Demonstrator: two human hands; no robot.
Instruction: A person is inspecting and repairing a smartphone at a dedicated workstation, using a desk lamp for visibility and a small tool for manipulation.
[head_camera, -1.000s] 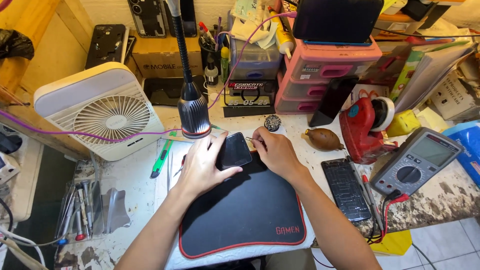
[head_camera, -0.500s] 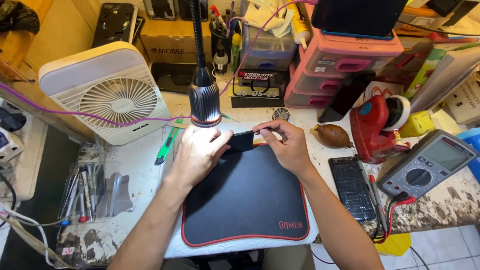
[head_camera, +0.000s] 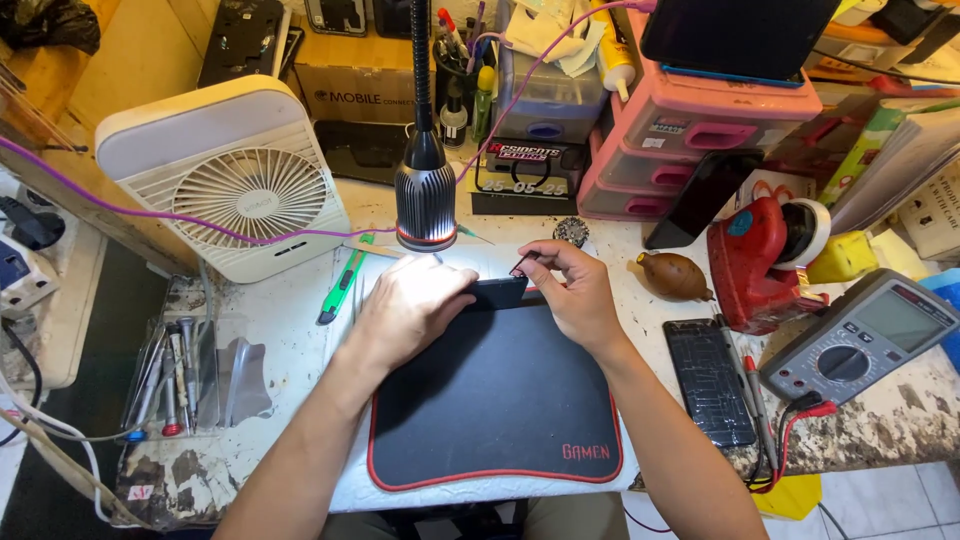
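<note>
A dark phone (head_camera: 498, 292) lies at the far edge of a black mat with red trim (head_camera: 495, 400). My left hand (head_camera: 412, 308) rests on the phone's left end and holds it down, brightly lit by a gooseneck lamp (head_camera: 425, 195) just above. My right hand (head_camera: 570, 292) pinches a small thin dark part at the phone's top right corner between thumb and forefinger. Most of the phone is hidden under my hands.
A white fan (head_camera: 235, 180) stands at the left, a green utility knife (head_camera: 342, 288) beside the mat. Screwdrivers and tweezers (head_camera: 175, 370) lie at the left front. A red tape dispenser (head_camera: 760, 255), multimeter (head_camera: 870, 335), another phone (head_camera: 708, 380) and pink drawers (head_camera: 690, 140) fill the right.
The view has tilted so the mat sits lower. Both hands stayed on the phone; my right hand's fingers have shifted to pinch at its top right corner.
</note>
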